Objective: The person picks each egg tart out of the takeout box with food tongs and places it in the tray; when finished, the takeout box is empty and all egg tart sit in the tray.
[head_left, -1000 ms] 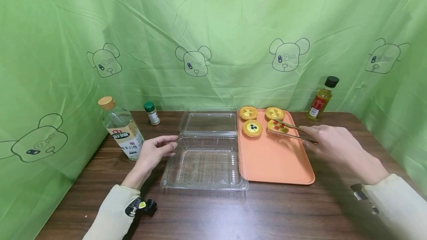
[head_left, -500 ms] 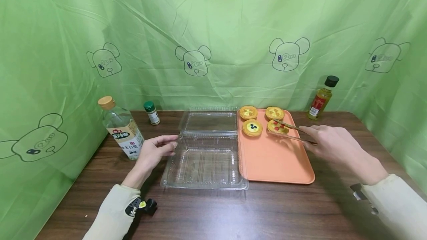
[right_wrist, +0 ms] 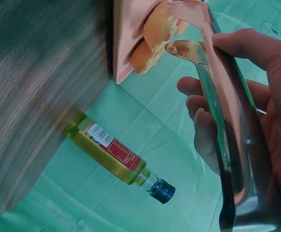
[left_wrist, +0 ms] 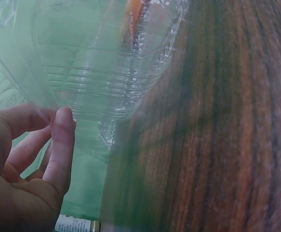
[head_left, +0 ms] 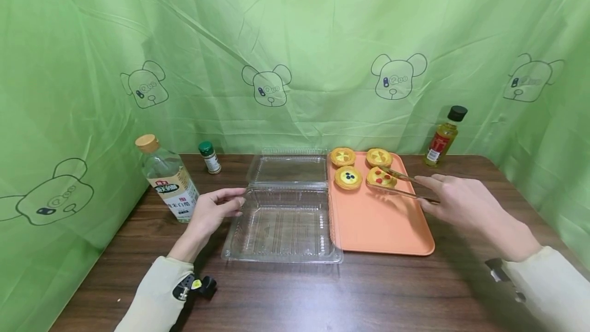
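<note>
My left hand (head_left: pixel 213 213) pinches the left rim of a clear plastic clamshell box (head_left: pixel 282 229) between thumb and fingers; the left wrist view shows the thumb (left_wrist: pixel 62 140) on the rim. The box lies with its lid (head_left: pixel 292 169) folded back. In my right hand (head_left: pixel 461 201) are metal tongs (right_wrist: pixel 232 125), gripped along their arms. Their tips straddle a tart with red pieces (head_left: pixel 381 179) on the orange tray (head_left: pixel 378 229). Beside it sits a tart with dark berries (head_left: pixel 348 178). Two yellow-topped tarts, one at left (head_left: pixel 343 157) and one at right (head_left: pixel 379 158), stand behind.
A large vinegar bottle (head_left: pixel 170 181) stands left of my left hand, with a green-capped shaker (head_left: pixel 210 158) behind. An oil bottle (head_left: pixel 444 137) is at the back right. A green curtain (head_left: pixel 322 40) borders the wooden table (head_left: pixel 286 296).
The tart with red pieces and the tong tips have shifted very slightly left. My left hand and the box have stayed in place.
</note>
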A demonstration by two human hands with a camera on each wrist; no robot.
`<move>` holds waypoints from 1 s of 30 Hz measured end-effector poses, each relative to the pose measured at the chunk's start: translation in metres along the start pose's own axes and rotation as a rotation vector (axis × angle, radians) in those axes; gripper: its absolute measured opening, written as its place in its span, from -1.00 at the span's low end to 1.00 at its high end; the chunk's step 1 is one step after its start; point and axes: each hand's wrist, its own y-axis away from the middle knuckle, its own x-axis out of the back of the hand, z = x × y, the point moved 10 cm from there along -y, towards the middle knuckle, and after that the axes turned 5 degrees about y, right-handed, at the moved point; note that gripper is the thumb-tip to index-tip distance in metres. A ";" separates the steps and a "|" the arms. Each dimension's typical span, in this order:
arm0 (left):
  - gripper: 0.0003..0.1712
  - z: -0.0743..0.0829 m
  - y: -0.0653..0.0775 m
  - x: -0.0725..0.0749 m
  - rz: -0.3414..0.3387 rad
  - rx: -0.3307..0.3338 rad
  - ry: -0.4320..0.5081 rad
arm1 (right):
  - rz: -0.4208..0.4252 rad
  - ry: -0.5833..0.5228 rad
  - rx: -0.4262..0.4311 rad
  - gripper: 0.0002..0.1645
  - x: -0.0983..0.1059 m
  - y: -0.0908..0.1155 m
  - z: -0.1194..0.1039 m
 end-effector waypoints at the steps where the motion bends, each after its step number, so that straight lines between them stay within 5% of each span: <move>1: -0.61 0.000 0.000 0.000 0.001 0.001 -0.002 | 0.006 -0.003 -0.001 -0.40 0.001 0.000 0.000; 14: -0.61 -0.003 0.000 0.001 0.007 0.017 0.001 | 0.086 -0.051 -0.079 -0.38 0.016 0.006 0.005; 30: -0.63 0.001 0.000 0.000 0.004 0.001 -0.002 | 0.107 -0.092 -0.288 -0.39 0.016 0.023 0.043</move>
